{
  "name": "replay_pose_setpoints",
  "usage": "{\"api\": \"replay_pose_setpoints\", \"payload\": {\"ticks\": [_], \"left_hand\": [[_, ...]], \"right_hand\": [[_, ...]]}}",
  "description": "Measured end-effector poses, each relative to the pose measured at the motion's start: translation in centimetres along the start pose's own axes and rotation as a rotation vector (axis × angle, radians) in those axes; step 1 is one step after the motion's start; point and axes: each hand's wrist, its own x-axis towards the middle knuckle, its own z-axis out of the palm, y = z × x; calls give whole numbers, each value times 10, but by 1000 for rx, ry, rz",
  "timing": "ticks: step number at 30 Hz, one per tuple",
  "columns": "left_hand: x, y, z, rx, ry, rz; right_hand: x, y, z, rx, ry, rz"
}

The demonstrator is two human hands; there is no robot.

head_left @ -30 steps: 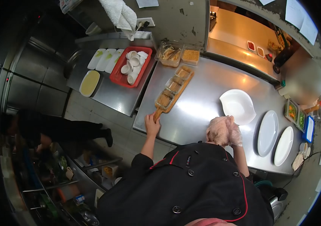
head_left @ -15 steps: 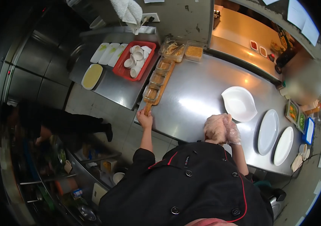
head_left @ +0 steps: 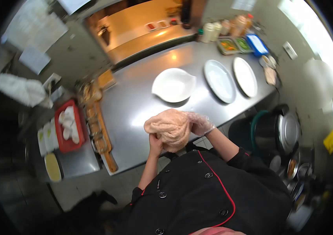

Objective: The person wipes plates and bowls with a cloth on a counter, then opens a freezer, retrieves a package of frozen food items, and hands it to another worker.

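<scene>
A crumpled pinkish-beige cloth [head_left: 170, 127] hangs between my hands in front of my chest, at the near edge of the steel counter [head_left: 131, 109]. My bare left hand [head_left: 156, 145] grips its lower left side. Around its right side is my right hand [head_left: 200, 123], in a clear plastic glove, with its fingers partly behind the cloth. Just beyond the cloth stands a white bowl [head_left: 174, 85] with pointed ends. Two oval plates, one pale [head_left: 219, 81] and one white [head_left: 245, 77], lie to its right.
A wooden paddle board [head_left: 104, 137] with small glass containers lies along the counter's left edge. Left of it is a red basket [head_left: 70, 125] of white cups. Bottles [head_left: 212, 32] and vegetable containers [head_left: 228, 46] stand at the back right. A dark bin [head_left: 270, 133] is at right.
My left hand has let go of the paddle board's handle and taken hold of the cloth. The board now lies against the counter's left edge. The view has turned to the right.
</scene>
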Motion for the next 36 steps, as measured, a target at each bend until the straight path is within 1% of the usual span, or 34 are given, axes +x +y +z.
{"api": "replay_pose_setpoints", "payload": {"ticks": [2, 4, 5, 6, 7, 8, 9, 10, 11, 12, 13, 14, 15, 17, 18, 19, 20, 22, 23, 25, 26, 27, 28, 29, 30, 31, 33, 34, 35, 36], "left_hand": [[16, 7, 13, 166, -208, -75], [27, 31, 32, 188, -456, -114], [28, 40, 45, 198, -570, -132], [28, 44, 61, 131, -654, -161], [27, 41, 75, 160, -756, -141], [25, 39, 90, 191, -851, -115], [21, 36, 105, 224, -943, -87], [12, 39, 122, 205, -972, -271], [5, 39, 145, 229, -985, -174], [-4, 37, 171, 248, -995, -77], [-11, 33, 192, 264, -1002, 18], [-10, 11, 204, 347, -972, -70], [-11, 5, 225, 336, -927, -102], [-8, -6, 277, 304, -836, -166], [-14, 3, 308, 269, -791, -53], [-16, 6, 334, 294, -832, 82], [-18, 8, 357, 319, -868, 216], [-21, -5, 397, 335, -907, 443], [-24, -8, 416, 259, -930, 338], [-32, -11, 452, 111, -962, 118], [-36, -14, 468, -4, -942, 56], [-36, -14, 483, -58, -926, 65], [-34, -14, 496, -113, -910, 73], [-32, -16, 508, -166, -896, 82], [-26, -17, 521, -273, -879, 56], [-16, -28, 530, -324, -850, -77], [7, -58, 546, -417, -1139, -115], [19, -73, 551, -225, -1366, -202], [23, -90, 560, -49, -1532, -179], [21, -89, 575, 127, -1704, -123]], "right_hand": [[-24, -12, 10, -333, 144, 13], [-55, -24, 7, -598, 331, 33], [-78, -29, -3, -638, 369, -35], [-102, -31, -14, -678, 402, -100], [-119, -36, -9, -718, 431, -164], [-142, -41, 0, -674, 554, -239], [-159, -47, 2, -641, 524, -322], [-176, -53, 1, -609, 492, -406], [-191, -58, -2, -580, 457, -491], [-205, -61, -7, -514, 356, -544], [-216, -63, -18, -589, 363, -585], [-229, -66, -24, -717, 405, -597], [-241, -72, -27, -845, 450, -605], [-274, -87, -23, -1117, 651, -530], [-290, -107, -11, -1369, 651, -435], [-308, -125, -4, -1616, 648, -327], [-323, -133, -24, -1524, 565, -287], [-347, -139, -38, -1811, 812, -663], [-354, -143, -43, -1938, 936, -861], [-367, -166, -35, -1722, 920, -834], [-375, -176, -34, -1483, 835, -653], [-383, -183, -36, -1242, 743, -478], [-382, -190, -54, -1429, 729, -377], [-388, -193, -58, -1336, 707, -381], [-392, -200, -70, -1146, 716, -316], [-396, -210, -82, -960, 720, -257], [-404, -237, -96, -610, 474, -879], [-418, -257, -104, -413, 345, -928], [-429, -276, -113, -471, 223, -1147], [-448, -298, -113, -429, 425, -1155]]}}
